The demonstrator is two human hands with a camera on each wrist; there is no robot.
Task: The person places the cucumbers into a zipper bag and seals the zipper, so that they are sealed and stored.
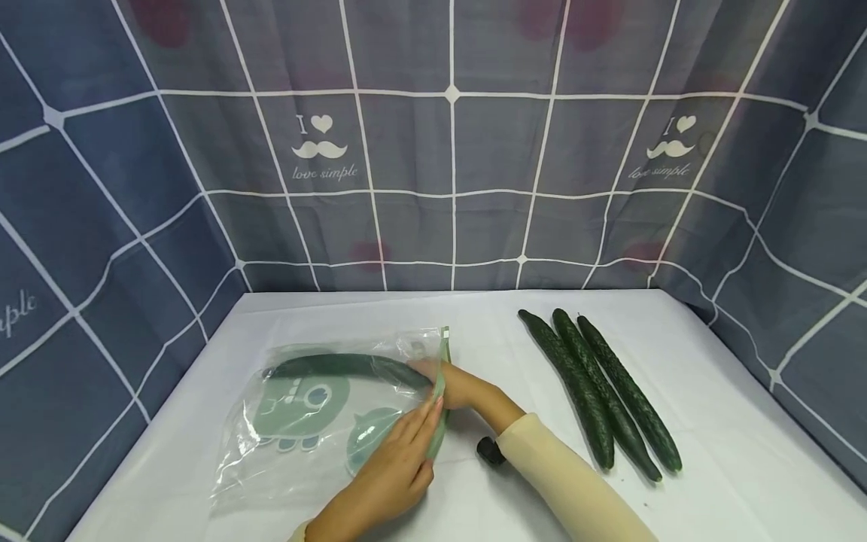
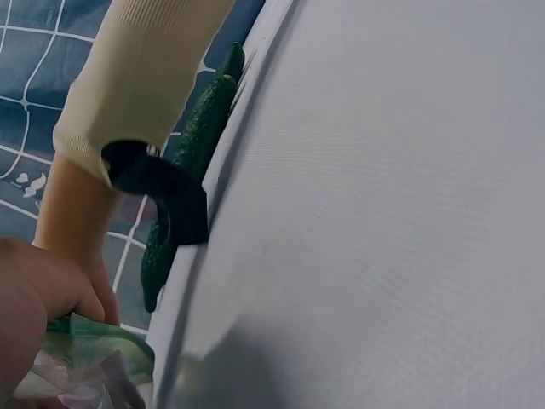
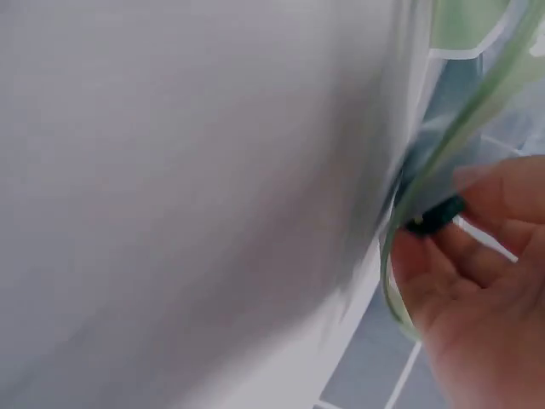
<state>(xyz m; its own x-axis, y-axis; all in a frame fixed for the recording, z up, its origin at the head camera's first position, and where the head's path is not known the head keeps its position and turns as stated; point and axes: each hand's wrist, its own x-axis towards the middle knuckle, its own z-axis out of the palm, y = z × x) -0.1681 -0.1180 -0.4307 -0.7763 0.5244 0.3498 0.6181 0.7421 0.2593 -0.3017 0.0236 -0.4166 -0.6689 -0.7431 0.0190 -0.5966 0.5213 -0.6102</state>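
Note:
A clear zip bag (image 1: 291,474) with a green cartoon print and green edge lies at the left of the table, its mouth toward the right. Inside it, lengthwise, is a dark green cucumber (image 1: 339,366). My right hand (image 1: 455,382) reaches through the mouth and grips the cucumber's near end; the right wrist view shows that dark end (image 3: 438,215) between thumb and fingers. At the lower side of the mouth, my left hand (image 1: 396,465) holds the bag's green edge (image 2: 102,341), fingers stretched along it. Part of the right hand is behind the plastic.
Three more cucumbers (image 1: 576,384) lie side by side on the right of the white-covered table (image 1: 718,406). A black strap piece (image 1: 489,452) shows at the right sleeve's cuff. Checked dark curtain (image 1: 406,150) encloses the back and sides.

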